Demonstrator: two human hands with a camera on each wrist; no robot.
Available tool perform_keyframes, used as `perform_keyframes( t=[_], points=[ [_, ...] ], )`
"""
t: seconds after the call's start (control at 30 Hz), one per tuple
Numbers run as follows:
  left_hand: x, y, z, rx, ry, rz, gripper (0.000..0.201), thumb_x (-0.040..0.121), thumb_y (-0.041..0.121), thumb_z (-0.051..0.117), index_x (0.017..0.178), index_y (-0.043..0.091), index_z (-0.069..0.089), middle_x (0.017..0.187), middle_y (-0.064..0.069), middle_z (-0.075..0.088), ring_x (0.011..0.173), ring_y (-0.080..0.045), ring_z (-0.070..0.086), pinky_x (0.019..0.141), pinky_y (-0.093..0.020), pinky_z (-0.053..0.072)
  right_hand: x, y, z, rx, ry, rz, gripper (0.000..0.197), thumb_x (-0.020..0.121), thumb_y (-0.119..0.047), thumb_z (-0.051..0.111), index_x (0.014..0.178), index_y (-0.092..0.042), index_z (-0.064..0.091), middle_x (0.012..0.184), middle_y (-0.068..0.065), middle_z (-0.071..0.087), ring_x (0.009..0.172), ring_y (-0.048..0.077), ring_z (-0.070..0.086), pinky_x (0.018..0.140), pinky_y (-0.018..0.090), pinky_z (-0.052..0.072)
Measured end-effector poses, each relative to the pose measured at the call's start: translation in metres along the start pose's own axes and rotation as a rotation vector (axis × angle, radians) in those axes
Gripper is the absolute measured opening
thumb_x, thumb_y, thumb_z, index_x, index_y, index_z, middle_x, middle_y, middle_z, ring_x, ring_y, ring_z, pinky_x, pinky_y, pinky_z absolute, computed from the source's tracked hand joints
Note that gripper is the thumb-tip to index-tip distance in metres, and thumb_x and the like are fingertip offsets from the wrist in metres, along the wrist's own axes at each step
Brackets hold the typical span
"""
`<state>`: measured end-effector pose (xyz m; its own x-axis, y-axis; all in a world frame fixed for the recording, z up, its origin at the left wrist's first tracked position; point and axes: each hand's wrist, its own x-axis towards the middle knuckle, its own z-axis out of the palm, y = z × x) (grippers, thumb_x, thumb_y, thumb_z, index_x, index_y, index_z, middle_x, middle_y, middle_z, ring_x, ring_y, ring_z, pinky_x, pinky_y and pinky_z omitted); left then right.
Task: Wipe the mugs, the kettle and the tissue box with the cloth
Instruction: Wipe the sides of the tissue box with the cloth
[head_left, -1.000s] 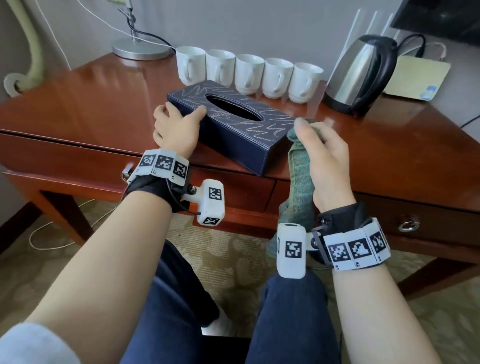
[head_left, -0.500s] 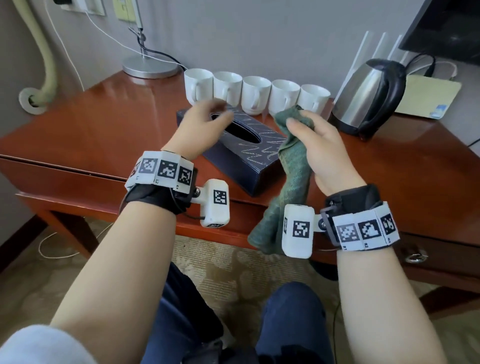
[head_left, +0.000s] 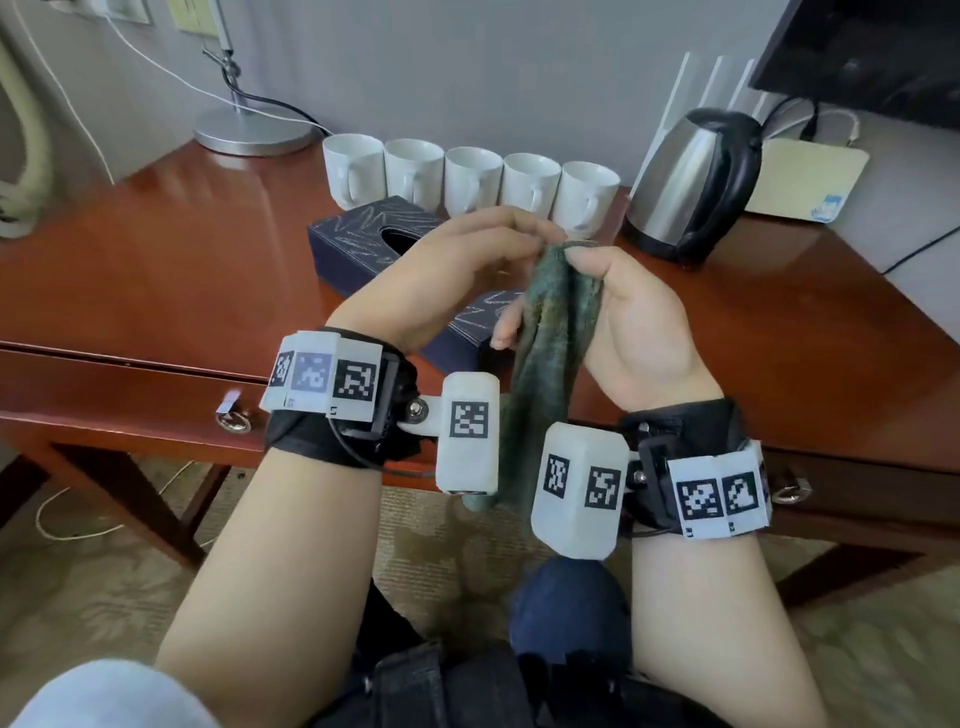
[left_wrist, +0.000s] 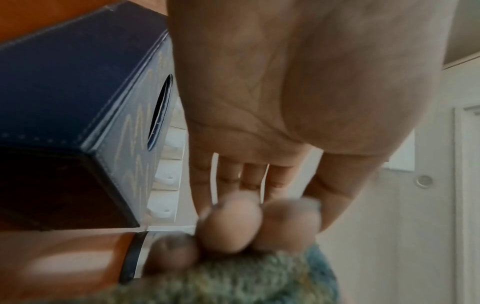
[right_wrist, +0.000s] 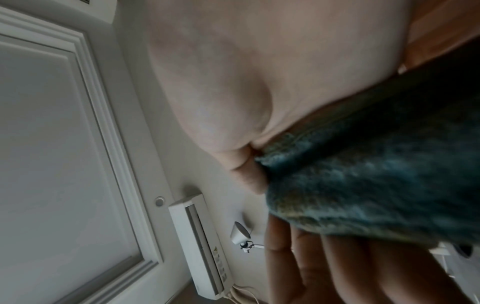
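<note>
Over the dark blue tissue box (head_left: 363, 234) I hold a green cloth (head_left: 550, 332) up with both hands, and it hangs down between my wrists. My right hand (head_left: 582, 260) pinches its top edge with the thumb in front. My left hand (head_left: 522, 286) reaches across; its curled fingertips (left_wrist: 228, 226) sit on the cloth's (left_wrist: 233, 277) top and the thumb lies against its left side. Several white mugs (head_left: 472, 179) stand in a row behind the box. The steel kettle (head_left: 691, 182) is at their right. The right wrist view shows the cloth (right_wrist: 376, 174) bunched in my palm.
The red-brown desk (head_left: 156, 270) has a lamp base (head_left: 252, 132) at the back left and a pale pad (head_left: 805, 176) behind the kettle. Ring pulls (head_left: 234, 421) hang on its front drawers. My knees are under the front edge. Cables trail along the wall and floor.
My left hand let go of the tissue box's end and rose to the cloth. My right hand lifted the cloth from the desk's front edge to above the box.
</note>
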<state>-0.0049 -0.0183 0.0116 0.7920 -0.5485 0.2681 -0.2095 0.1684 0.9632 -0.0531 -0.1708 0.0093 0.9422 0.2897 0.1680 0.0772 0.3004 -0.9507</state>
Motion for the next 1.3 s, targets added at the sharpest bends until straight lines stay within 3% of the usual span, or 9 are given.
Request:
perform_keyframes(
  t=[0.13,0.27,0.37,0.5,0.87,1.0,1.07,1.2,1.3],
  points=[
    [-0.008,-0.004,0.003,-0.034,-0.046,0.041,0.016,0.095,0.008,0.049,0.106,-0.001,0.056,0.051,-0.006,0.051,0.044,-0.020,0.043,0.054,-0.028,0.043,-0.003,-0.006,-0.005,-0.158,0.024,-0.012,0.031,0.098,-0.008,0.035,0.106,0.012,0.057,0.081,0.029,0.067,0.077,0.041,0.065,0.074,0.044,0.056],
    [-0.012,-0.005,-0.005,0.082,-0.048,0.005,0.009,0.090,0.016,0.062,0.090,0.008,0.059,0.076,-0.010,0.058,0.068,-0.022,0.053,0.070,-0.028,0.046,-0.004,-0.004,-0.014,-0.297,0.073,0.010,0.020,0.096,-0.011,0.050,0.099,-0.003,0.068,0.089,0.017,0.071,0.087,0.030,0.068,0.083,0.042,0.053],
    [-0.015,-0.003,-0.008,0.124,-0.052,-0.020,0.008,0.088,0.013,0.060,0.082,0.008,0.056,0.077,-0.004,0.061,0.072,-0.014,0.058,0.073,-0.022,0.049,-0.004,0.001,-0.018,-0.402,0.101,-0.037,0.014,0.088,-0.017,0.062,0.091,-0.007,0.072,0.084,0.008,0.072,0.081,0.018,0.066,0.079,0.035,0.052],
    [-0.015,0.001,-0.003,0.001,0.067,-0.010,0.009,0.086,0.013,0.060,0.081,0.009,0.054,0.079,-0.009,0.061,0.071,-0.017,0.058,0.069,-0.026,0.050,-0.004,0.012,-0.018,-0.284,0.072,-0.028,0.026,0.079,-0.028,0.062,0.097,-0.010,0.067,0.086,0.000,0.074,0.081,0.013,0.069,0.067,0.024,0.054],
    [-0.011,0.011,-0.008,-0.110,0.485,0.079,0.023,0.101,0.013,0.052,0.078,0.015,0.048,0.055,0.009,0.059,0.042,-0.001,0.050,0.044,-0.017,0.042,-0.017,0.032,-0.030,-0.232,-0.136,-0.078,0.019,0.078,-0.007,0.069,0.094,-0.016,0.073,0.095,0.000,0.073,0.092,0.016,0.068,0.082,0.030,0.054],
    [-0.013,0.006,-0.009,-0.137,0.627,0.035,0.029,0.099,0.012,0.054,0.072,0.015,0.049,0.051,0.009,0.056,0.041,-0.003,0.049,0.041,-0.017,0.038,-0.019,0.025,-0.025,-0.112,-0.061,-0.127,0.014,0.070,-0.018,0.073,0.083,-0.018,0.076,0.087,0.000,0.073,0.082,0.015,0.068,0.077,0.030,0.055],
    [-0.014,0.005,-0.009,-0.096,0.683,-0.007,0.029,0.097,0.013,0.058,0.070,0.016,0.049,0.047,0.011,0.050,0.040,-0.003,0.043,0.038,-0.018,0.033,-0.018,0.022,-0.022,-0.029,-0.014,-0.210,0.016,0.071,-0.020,0.074,0.086,-0.015,0.077,0.095,0.002,0.069,0.091,0.016,0.066,0.082,0.030,0.053],
    [-0.018,0.003,-0.002,0.294,0.516,-0.119,0.025,0.087,0.008,0.070,0.068,0.016,0.056,0.046,0.013,0.054,0.041,0.001,0.045,0.039,-0.015,0.033,-0.017,0.021,-0.015,0.106,-0.024,-0.349,0.032,0.081,-0.017,0.071,0.113,-0.015,0.071,0.147,0.013,0.040,0.130,0.023,0.046,0.104,0.037,0.041],
    [-0.023,0.003,0.009,0.350,0.296,-0.126,0.019,0.086,-0.003,0.068,0.074,0.010,0.060,0.056,0.010,0.061,0.047,0.002,0.051,0.046,-0.011,0.041,-0.022,0.023,-0.012,0.202,-0.080,-0.384,0.040,0.084,-0.015,0.067,0.123,-0.020,0.065,0.141,0.004,0.052,0.126,0.021,0.052,0.101,0.037,0.044]
  ],
)
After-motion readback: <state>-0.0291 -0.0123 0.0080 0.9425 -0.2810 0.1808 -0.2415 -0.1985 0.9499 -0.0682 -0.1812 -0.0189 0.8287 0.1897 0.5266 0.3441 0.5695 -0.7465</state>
